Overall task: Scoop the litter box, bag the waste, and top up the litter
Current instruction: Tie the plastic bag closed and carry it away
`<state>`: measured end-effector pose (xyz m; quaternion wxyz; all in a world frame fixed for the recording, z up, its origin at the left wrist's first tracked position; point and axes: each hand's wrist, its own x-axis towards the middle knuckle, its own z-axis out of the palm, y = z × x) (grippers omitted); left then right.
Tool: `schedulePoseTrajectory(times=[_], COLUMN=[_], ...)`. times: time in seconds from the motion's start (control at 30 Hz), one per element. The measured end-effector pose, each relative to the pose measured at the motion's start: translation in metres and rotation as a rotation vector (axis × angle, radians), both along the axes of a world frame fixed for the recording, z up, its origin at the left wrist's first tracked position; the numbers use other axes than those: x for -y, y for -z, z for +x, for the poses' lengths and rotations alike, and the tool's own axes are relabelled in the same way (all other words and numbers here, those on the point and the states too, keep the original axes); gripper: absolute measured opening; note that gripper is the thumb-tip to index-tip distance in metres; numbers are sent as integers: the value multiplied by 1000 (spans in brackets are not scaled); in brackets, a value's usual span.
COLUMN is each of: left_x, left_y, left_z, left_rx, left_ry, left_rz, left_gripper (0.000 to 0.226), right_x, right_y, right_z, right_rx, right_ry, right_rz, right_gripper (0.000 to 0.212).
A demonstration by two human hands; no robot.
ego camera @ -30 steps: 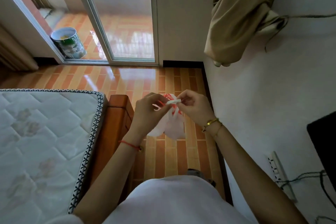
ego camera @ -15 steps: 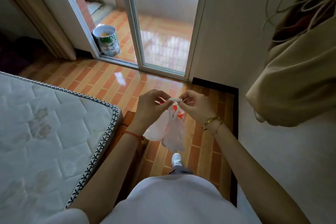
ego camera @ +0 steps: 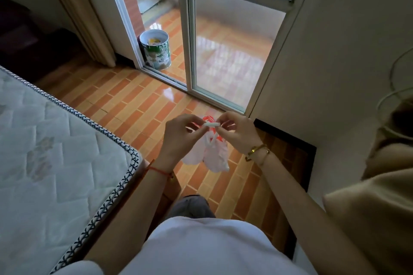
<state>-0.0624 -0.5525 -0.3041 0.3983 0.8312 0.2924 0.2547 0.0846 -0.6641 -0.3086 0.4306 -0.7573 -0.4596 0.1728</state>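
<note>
A small white plastic bag (ego camera: 212, 155) with red print hangs in front of me, above the tiled floor. Its handles are twisted into a white strip stretched between my hands. My left hand (ego camera: 178, 134) pinches one end of that strip from the left. My right hand (ego camera: 237, 130) pinches the other end from the right. Both hands are at chest height, close together. No litter box or scoop is in view.
A mattress (ego camera: 51, 163) on a wooden frame fills the left side. Ahead, a sliding glass door (ego camera: 230, 51) stands partly open to a balcony, with a printed metal can (ego camera: 156, 50) at the threshold. A beige cloth (ego camera: 380, 207) hangs at the right by the wall.
The view has swung and moved toward the balcony door, so the can and door appear closer. My hands keep pinching the bag's handles between them.
</note>
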Motion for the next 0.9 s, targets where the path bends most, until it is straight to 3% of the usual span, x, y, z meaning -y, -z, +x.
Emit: schedulePoseTrajectory(times=[0.57,0.9], left_x=[-189,-320], left_y=[20,16], left_z=[146,196], left_rx=[-35,12], left_ry=[-136,-241], left_rz=[-84,-72], left_gripper=[7,17], right_x=[-213,-362], right_y=[18,14], right_z=[161,220], right_rx=[-87,-40], right_ry=[-122,-223], right_rz=[-65,-8], right_gripper=[7,5])
